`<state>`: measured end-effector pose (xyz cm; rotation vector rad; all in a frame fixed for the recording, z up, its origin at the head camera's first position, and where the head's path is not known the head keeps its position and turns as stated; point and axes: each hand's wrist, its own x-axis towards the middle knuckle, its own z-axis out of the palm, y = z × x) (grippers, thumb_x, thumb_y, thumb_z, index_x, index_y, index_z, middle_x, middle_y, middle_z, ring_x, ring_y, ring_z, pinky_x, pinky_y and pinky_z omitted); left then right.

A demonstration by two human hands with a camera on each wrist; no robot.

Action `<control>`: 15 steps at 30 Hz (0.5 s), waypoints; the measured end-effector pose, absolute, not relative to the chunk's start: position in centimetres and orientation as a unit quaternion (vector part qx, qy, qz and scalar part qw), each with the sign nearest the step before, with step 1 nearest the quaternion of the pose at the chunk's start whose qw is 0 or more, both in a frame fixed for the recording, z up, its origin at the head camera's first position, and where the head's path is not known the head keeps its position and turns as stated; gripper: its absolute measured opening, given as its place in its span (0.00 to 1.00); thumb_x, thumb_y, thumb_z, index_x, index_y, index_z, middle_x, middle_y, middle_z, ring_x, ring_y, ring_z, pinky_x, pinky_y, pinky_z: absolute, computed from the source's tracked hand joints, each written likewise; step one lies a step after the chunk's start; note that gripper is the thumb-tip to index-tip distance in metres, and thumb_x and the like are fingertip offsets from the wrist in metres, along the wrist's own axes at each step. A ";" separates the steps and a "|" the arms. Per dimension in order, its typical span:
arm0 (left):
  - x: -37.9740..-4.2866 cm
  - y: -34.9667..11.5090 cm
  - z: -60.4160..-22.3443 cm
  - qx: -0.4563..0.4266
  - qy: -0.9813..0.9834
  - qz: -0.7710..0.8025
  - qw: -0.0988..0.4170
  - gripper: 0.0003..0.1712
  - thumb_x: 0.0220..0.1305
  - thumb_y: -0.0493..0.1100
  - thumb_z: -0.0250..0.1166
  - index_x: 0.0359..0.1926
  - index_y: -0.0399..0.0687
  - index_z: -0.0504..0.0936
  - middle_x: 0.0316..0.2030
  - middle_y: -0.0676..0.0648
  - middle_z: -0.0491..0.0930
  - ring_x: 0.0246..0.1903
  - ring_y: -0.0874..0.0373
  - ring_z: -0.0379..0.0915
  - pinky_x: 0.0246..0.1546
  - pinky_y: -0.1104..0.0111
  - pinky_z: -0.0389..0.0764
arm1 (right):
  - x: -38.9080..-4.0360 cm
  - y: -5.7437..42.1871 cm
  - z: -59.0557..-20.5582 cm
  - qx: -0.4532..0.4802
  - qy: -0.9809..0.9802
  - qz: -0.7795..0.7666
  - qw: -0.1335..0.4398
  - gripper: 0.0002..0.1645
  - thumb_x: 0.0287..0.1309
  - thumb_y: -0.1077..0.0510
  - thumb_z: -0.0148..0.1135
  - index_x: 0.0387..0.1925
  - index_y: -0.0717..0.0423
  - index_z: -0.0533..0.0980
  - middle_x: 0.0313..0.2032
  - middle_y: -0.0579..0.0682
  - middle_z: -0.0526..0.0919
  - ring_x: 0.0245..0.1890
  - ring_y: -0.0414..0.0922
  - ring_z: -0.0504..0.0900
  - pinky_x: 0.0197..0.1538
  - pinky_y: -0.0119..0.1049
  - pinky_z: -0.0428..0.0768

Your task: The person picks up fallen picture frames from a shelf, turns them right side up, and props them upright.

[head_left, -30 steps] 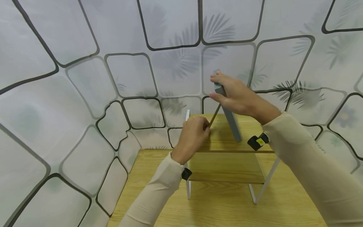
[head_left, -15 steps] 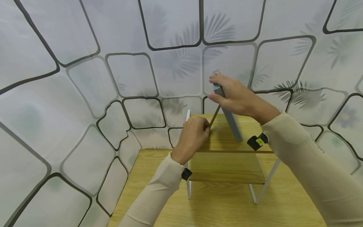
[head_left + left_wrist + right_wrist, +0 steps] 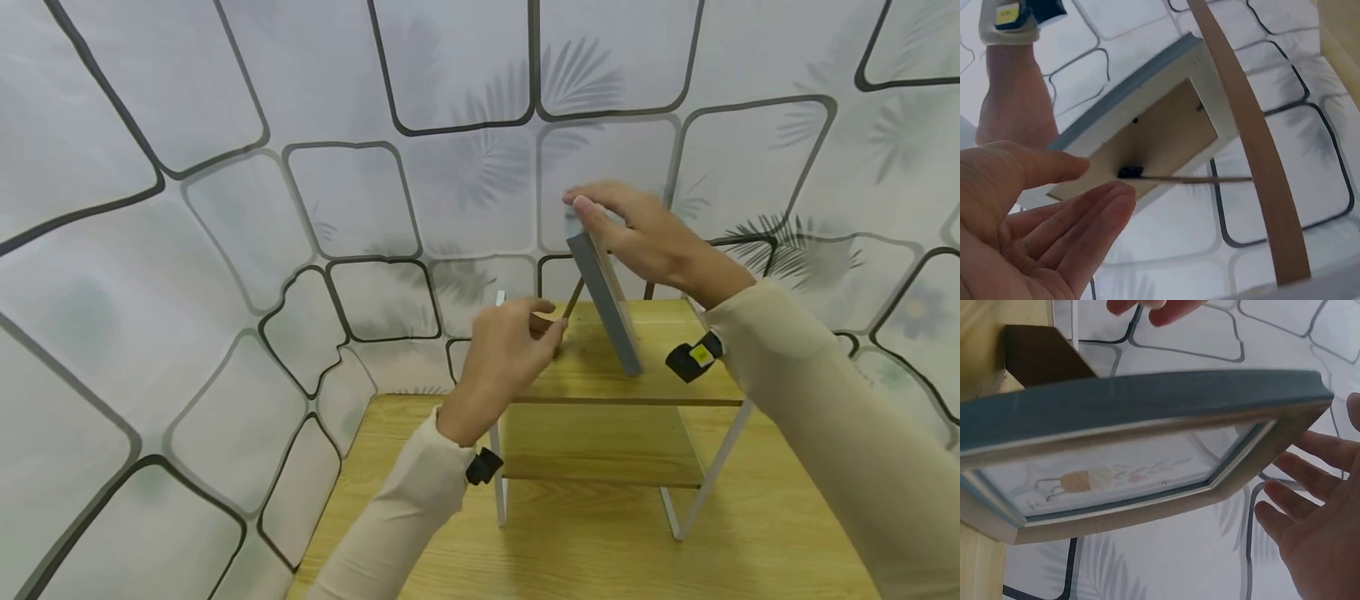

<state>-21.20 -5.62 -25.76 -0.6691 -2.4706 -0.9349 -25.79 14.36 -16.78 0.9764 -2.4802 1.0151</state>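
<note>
A blue-grey picture frame (image 3: 604,293) stands tilted on the upper board of a small wooden shelf (image 3: 678,358). Its brown easel leg (image 3: 574,297) props it from behind, also visible in the left wrist view against the frame's tan back (image 3: 1166,134). My left hand (image 3: 506,354) is beside that leg, thumb and fingers parted, gripping nothing. At the frame's top edge is my right hand (image 3: 651,235), fingers extended. In the right wrist view, its fingers (image 3: 1310,478) are spread just by the frame's end, and a drawing (image 3: 1107,479) shows behind the glazing.
The shelf has a lower board (image 3: 600,446) and white metal legs (image 3: 708,475). It stands on a wood-grain table (image 3: 585,558). Close behind and to the left rises a wall covering (image 3: 480,192) with dark rounded outlines and leaf prints.
My left fingers have loosened from the easel leg and spread apart. My right hand has released the frame's top and shifted slightly right. The frame keeps its tilt.
</note>
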 end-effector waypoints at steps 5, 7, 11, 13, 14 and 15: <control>-20.8 -4.4 -25.6 -0.252 -0.874 -0.365 0.197 0.21 0.66 0.51 0.71 0.50 0.39 0.87 0.33 0.48 0.89 0.29 0.66 0.86 0.31 0.74 0.82 | -27.3 14.6 -16.6 0.332 -0.851 0.375 0.154 0.30 0.80 0.49 0.41 0.68 0.66 0.70 0.68 0.62 0.69 0.72 0.58 0.62 0.73 0.56 0.58; -20.8 -3.9 -25.5 -0.253 -0.875 -0.366 0.192 0.22 0.65 0.52 0.72 0.49 0.39 0.87 0.33 0.49 0.89 0.29 0.67 0.85 0.29 0.76 0.81 | -27.9 14.7 -16.4 0.331 -0.851 0.378 0.150 0.30 0.80 0.49 0.41 0.68 0.66 0.70 0.69 0.62 0.68 0.72 0.58 0.61 0.74 0.56 0.57; -21.0 -3.0 -25.4 -0.255 -0.882 -0.342 0.198 0.23 0.65 0.57 0.70 0.47 0.42 0.88 0.31 0.51 0.89 0.27 0.68 0.85 0.27 0.79 0.79 | -29.1 14.6 -16.0 0.330 -0.859 0.371 0.122 0.32 0.79 0.46 0.41 0.72 0.63 0.66 0.73 0.61 0.64 0.75 0.56 0.56 0.75 0.57 0.54; -21.1 -2.6 -25.4 -0.254 -0.884 -0.337 0.201 0.22 0.65 0.58 0.70 0.45 0.43 0.89 0.31 0.52 0.89 0.26 0.69 0.84 0.27 0.79 0.78 | -29.6 14.7 -15.9 0.327 -0.865 0.366 0.104 0.34 0.79 0.44 0.40 0.74 0.61 0.64 0.75 0.60 0.60 0.76 0.56 0.53 0.75 0.58 0.51; -21.2 -2.5 -25.4 -0.253 -0.884 -0.337 0.201 0.22 0.65 0.58 0.70 0.44 0.44 0.90 0.31 0.52 0.89 0.26 0.69 0.84 0.26 0.79 0.78 | -29.8 14.7 -15.8 0.325 -0.867 0.366 0.096 0.35 0.79 0.44 0.40 0.74 0.61 0.63 0.76 0.60 0.58 0.77 0.56 0.52 0.75 0.58 0.51; -21.2 -2.3 -25.4 -0.252 -0.885 -0.337 0.200 0.21 0.65 0.58 0.70 0.42 0.45 0.90 0.31 0.53 0.89 0.25 0.70 0.83 0.26 0.79 0.78 | -30.0 14.7 -15.8 0.322 -0.868 0.367 0.089 0.35 0.79 0.43 0.40 0.75 0.61 0.63 0.76 0.60 0.56 0.77 0.56 0.51 0.75 0.59 0.50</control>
